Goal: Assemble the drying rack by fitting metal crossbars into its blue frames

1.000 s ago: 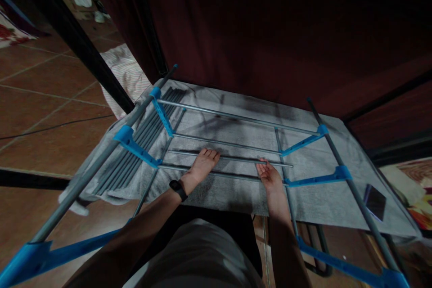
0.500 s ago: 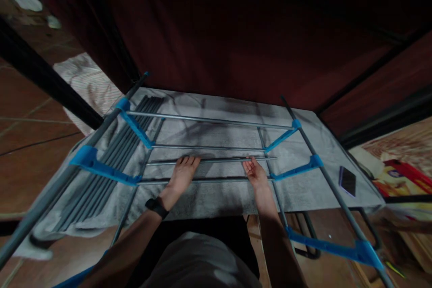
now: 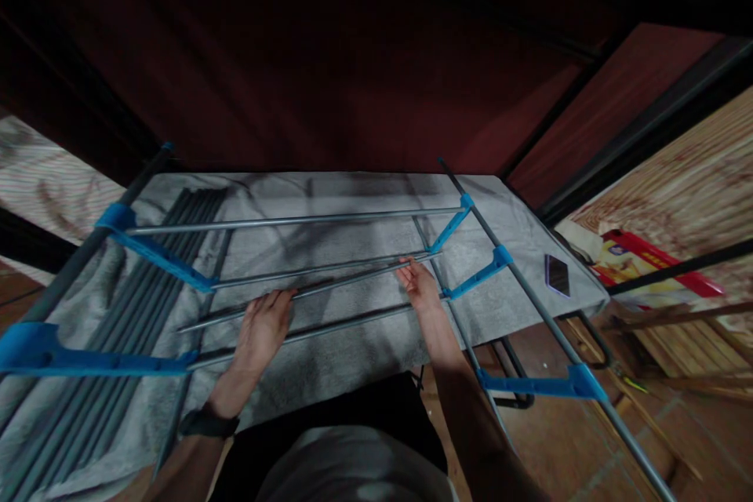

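A loose grey metal rod [image 3: 347,280] lies across the frame, between two crossbars, slanting from lower left to upper right. My left hand [image 3: 264,323] is wrapped over its left part. Near its right end, my right hand [image 3: 419,282] pinches it with the fingertips, close to a blue plastic bracket [image 3: 450,230]. The frame has grey side tubes [image 3: 532,311] joined by blue brackets. One crossbar [image 3: 306,220] spans the upper brackets' outer ends. Another blue bracket [image 3: 479,274] sits just right of my right hand. The far left bracket [image 3: 158,251] holds crossbars too.
Several loose grey tubes [image 3: 135,329] lie side by side at the left of the cloth-covered table [image 3: 353,188]. A phone [image 3: 557,275] rests near its right edge. Beyond are a red and yellow box [image 3: 641,263] and a dark red curtain-like surface [image 3: 329,94].
My view has turned to the right. The rod has gone from nearly level to slanted, its right end now up by the blue bracket. Both hands stay on it.
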{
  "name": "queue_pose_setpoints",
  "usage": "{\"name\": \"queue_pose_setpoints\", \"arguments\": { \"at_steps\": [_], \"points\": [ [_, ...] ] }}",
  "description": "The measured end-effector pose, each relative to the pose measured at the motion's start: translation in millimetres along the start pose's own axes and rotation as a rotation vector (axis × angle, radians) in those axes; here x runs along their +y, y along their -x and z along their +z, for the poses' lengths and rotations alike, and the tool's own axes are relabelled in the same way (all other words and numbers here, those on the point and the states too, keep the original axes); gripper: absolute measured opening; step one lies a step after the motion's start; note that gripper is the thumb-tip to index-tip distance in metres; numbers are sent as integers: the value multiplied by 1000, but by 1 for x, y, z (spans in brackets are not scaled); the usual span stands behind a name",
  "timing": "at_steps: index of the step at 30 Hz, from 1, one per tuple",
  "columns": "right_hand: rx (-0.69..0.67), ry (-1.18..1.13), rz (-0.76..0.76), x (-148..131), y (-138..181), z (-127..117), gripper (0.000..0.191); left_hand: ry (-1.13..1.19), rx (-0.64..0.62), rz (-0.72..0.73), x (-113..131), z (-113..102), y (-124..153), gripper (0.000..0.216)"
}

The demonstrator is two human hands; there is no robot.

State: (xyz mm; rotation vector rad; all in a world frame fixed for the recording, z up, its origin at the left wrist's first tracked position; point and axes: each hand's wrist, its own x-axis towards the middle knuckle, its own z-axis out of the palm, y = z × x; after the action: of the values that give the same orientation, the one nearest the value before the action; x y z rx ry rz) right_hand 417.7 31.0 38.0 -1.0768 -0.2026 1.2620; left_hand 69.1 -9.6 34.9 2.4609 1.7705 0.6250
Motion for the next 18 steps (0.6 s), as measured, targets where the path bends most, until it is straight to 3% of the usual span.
{"name": "queue_pose_setpoints", "arguments": {
  "at_steps": [9, 18],
  "points": [
    [8, -59, 53, -12, -17, 12, 14, 42, 30, 0, 1, -8, -9, 39],
    [-36, -64, 30, -19, -31, 15, 12, 41, 67, -10, 2, 1, -23, 40]
  ]
}}
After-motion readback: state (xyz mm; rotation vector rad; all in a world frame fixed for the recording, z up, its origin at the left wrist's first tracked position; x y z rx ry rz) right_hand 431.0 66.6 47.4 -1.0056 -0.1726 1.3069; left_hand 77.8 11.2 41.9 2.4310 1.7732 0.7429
